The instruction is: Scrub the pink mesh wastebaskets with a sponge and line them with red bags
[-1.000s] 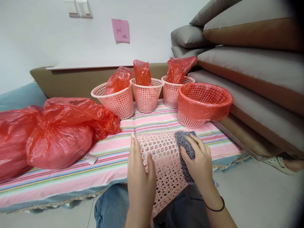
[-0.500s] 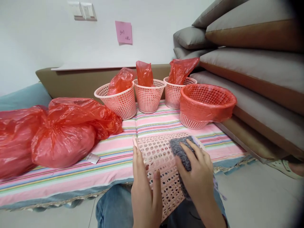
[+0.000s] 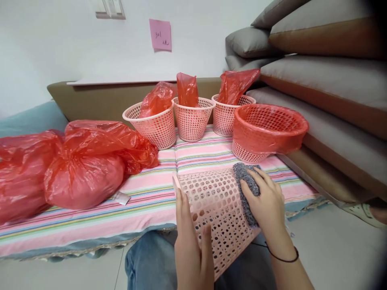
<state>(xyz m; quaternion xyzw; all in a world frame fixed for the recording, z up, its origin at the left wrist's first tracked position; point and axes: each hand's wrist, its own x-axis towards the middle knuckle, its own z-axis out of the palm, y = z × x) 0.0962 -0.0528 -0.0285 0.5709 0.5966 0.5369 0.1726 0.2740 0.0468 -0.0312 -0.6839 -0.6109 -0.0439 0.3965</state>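
Only the head view here, looking down at someone's lap: a pink plastic mesh basket (image 3: 217, 209) is lying on its side across their knees, its far end resting on the near edge of the striped cloth surface (image 3: 145, 201). The left hand (image 3: 190, 245) is laid flat along the basket's left side, fingers stretched out straight rather than curled, thumb up against the mesh, steadying it. The right hand (image 3: 267, 205) is closed loosely over a grey fuzzy cloth (image 3: 246, 187), pressing it against the right side of the basket; there's a thin dark band on that wrist. Further back on the surface, three more pink baskets (image 3: 193, 119) stand upright in a row, each with a red plastic bag sticking out the top. Just to their right sits a wider basket (image 3: 269, 129) with a red bag (image 3: 256, 139) wrapped over its rim. A pile of stuffed red bags (image 3: 81, 161) takes up the left side, with a small white packet (image 3: 121, 198) lying just beside it. Grey sofa cushions (image 3: 317, 80) are stacked on the right, and a pink sticky note (image 3: 160, 35) is on the wall.
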